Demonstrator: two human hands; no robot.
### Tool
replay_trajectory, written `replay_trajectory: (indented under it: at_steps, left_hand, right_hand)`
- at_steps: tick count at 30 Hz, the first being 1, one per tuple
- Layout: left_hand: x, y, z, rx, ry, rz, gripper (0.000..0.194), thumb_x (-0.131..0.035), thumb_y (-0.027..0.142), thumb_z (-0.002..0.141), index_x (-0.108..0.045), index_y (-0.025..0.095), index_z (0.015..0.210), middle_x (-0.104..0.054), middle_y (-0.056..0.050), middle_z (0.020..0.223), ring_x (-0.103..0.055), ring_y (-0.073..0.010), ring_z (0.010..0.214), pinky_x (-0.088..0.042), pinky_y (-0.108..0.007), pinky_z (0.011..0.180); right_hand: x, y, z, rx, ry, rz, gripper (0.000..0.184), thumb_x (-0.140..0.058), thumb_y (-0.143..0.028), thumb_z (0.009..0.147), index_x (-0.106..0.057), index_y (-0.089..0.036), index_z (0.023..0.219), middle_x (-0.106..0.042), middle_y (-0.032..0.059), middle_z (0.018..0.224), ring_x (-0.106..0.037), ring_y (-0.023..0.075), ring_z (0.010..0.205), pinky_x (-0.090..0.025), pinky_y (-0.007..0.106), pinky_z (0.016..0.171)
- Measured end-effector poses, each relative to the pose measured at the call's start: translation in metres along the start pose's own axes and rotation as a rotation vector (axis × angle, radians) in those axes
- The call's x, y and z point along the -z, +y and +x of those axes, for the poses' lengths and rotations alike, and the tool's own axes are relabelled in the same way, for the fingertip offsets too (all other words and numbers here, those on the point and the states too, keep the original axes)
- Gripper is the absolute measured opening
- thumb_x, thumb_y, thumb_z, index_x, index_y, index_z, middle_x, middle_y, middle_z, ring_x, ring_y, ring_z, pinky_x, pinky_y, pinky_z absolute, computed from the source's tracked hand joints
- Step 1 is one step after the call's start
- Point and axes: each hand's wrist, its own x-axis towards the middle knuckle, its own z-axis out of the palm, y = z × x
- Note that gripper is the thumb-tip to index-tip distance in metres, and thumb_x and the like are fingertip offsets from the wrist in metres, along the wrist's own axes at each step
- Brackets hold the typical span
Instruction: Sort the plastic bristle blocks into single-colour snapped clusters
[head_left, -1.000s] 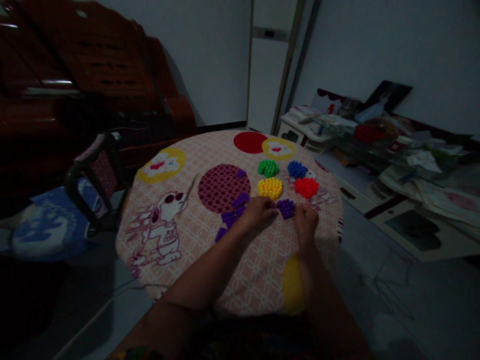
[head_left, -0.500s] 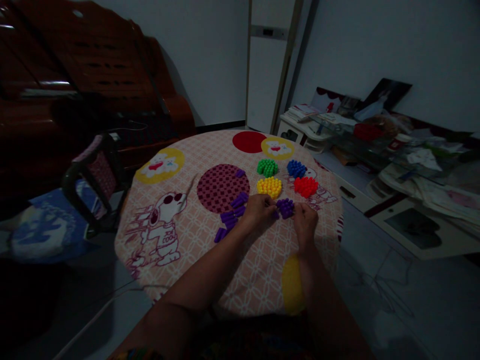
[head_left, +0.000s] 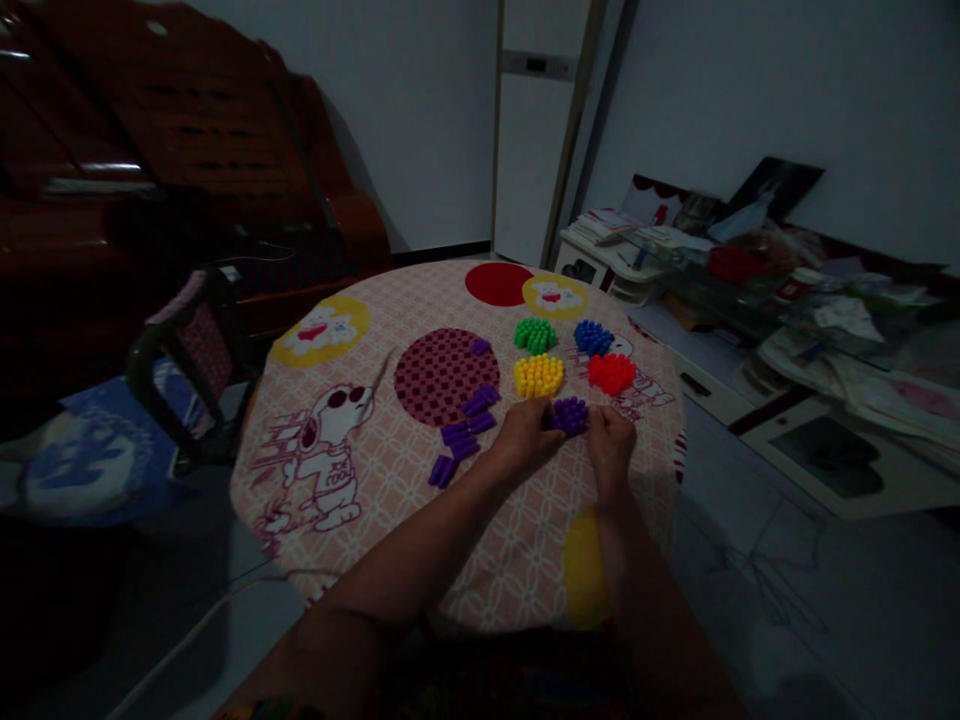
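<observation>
A tight standing cluster of purple pegs (head_left: 570, 416) is on the cloth between my two hands. My left hand (head_left: 527, 432) is closed in a pinch at the cluster's left side, with a purple peg mostly hidden in the fingertips. On the other side, the curled fingers of my right hand (head_left: 611, 440) press against the cluster's right edge. Loose purple pegs (head_left: 461, 438) lie on their sides left of my left hand, and one more purple peg (head_left: 480, 346) lies farther back. Behind the purple cluster stand yellow pegs (head_left: 538, 376) and red pegs (head_left: 612, 373).
Clusters of green pegs (head_left: 535, 335) and blue pegs (head_left: 592, 337) stand farther back on the round table with its patterned cloth (head_left: 420, 540). A chair (head_left: 199, 360) is at the left. A cluttered cabinet (head_left: 810, 400) runs along the right wall.
My left hand has moved slightly, bringing its purple peg against the cluster's left side. The gap there has closed. My right hand has stayed at the cluster's right edge.
</observation>
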Motion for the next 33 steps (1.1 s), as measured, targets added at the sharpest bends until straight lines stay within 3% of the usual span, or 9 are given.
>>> replay_trajectory:
  at_steps: [6, 14, 18, 23, 25, 29, 33]
  left_hand:
    - [-0.003, 0.001, 0.004, -0.031, 0.079, 0.000, 0.012, -0.068, 0.020, 0.072, -0.062, 0.017, 0.082, -0.064, -0.001, 0.076, -0.054, -0.0145, 0.069, -0.035, -0.026, 0.062]
    - [-0.008, -0.002, 0.007, -0.102, 0.088, 0.011, 0.022, -0.071, 0.017, 0.071, -0.059, 0.018, 0.088, -0.064, -0.001, 0.082, -0.055, -0.0156, 0.074, -0.038, -0.026, 0.065]
    - [0.011, -0.010, 0.014, -0.087, 0.084, 0.066, 0.028, -0.073, 0.019, 0.073, -0.060, 0.018, 0.098, -0.067, -0.003, 0.091, -0.060, -0.0174, 0.081, -0.043, -0.027, 0.070]
    - [0.050, -0.036, 0.022, -0.047, 0.218, 0.391, 0.021, -0.066, 0.023, 0.084, -0.067, 0.017, 0.104, -0.068, -0.011, 0.108, -0.062, -0.0254, 0.104, -0.047, -0.035, 0.090]
    - [0.060, -0.045, 0.022, -0.019, 0.212, 0.499, 0.020, -0.065, 0.022, 0.085, -0.070, 0.016, 0.103, -0.069, -0.013, 0.107, -0.062, -0.0272, 0.106, -0.047, -0.037, 0.093]
    - [0.071, -0.051, 0.024, 0.027, 0.170, 0.558, 0.021, -0.063, 0.019, 0.085, -0.074, 0.014, 0.103, -0.072, -0.015, 0.109, -0.064, -0.0281, 0.105, -0.048, -0.036, 0.092]
    - [0.074, -0.041, 0.022, 0.026, 0.215, 0.456, 0.023, -0.056, 0.015, 0.088, -0.075, 0.013, 0.099, -0.074, -0.013, 0.103, -0.068, -0.0253, 0.096, -0.050, -0.034, 0.086]
  right_hand:
    - [0.001, -0.002, 0.000, 0.007, 0.010, -0.010, 0.036, -0.045, -0.044, 0.088, -0.059, -0.020, 0.064, -0.059, 0.0009, 0.062, -0.048, 0.0160, 0.062, -0.034, 0.029, 0.063]
    - [-0.001, 0.003, 0.001, 0.001, 0.012, -0.008, 0.037, -0.047, -0.047, 0.088, -0.063, -0.021, 0.068, -0.062, 0.0024, 0.065, -0.051, 0.0173, 0.064, -0.037, 0.029, 0.063]
    - [-0.003, 0.004, 0.001, -0.009, 0.008, 0.014, 0.036, -0.047, -0.047, 0.088, -0.061, -0.021, 0.067, -0.061, 0.0014, 0.063, -0.049, 0.0167, 0.062, -0.037, 0.029, 0.061]
    - [-0.005, 0.006, 0.002, -0.011, 0.014, 0.042, 0.035, -0.047, -0.046, 0.087, -0.058, -0.021, 0.065, -0.058, 0.0003, 0.062, -0.049, 0.0163, 0.061, -0.036, 0.028, 0.060]
    - [-0.004, 0.006, 0.002, 0.006, 0.018, 0.035, 0.035, -0.047, -0.046, 0.087, -0.056, -0.021, 0.063, -0.056, -0.0006, 0.060, -0.048, 0.0157, 0.060, -0.035, 0.028, 0.060]
    - [-0.004, 0.006, 0.002, 0.014, 0.021, 0.031, 0.035, -0.047, -0.045, 0.088, -0.055, -0.022, 0.062, -0.055, -0.0012, 0.059, -0.047, 0.0155, 0.060, -0.035, 0.028, 0.059]
    - [-0.004, 0.005, 0.001, 0.008, 0.019, 0.030, 0.034, -0.047, -0.044, 0.088, -0.057, -0.021, 0.065, -0.057, -0.0005, 0.061, -0.049, 0.0160, 0.062, -0.036, 0.028, 0.061]
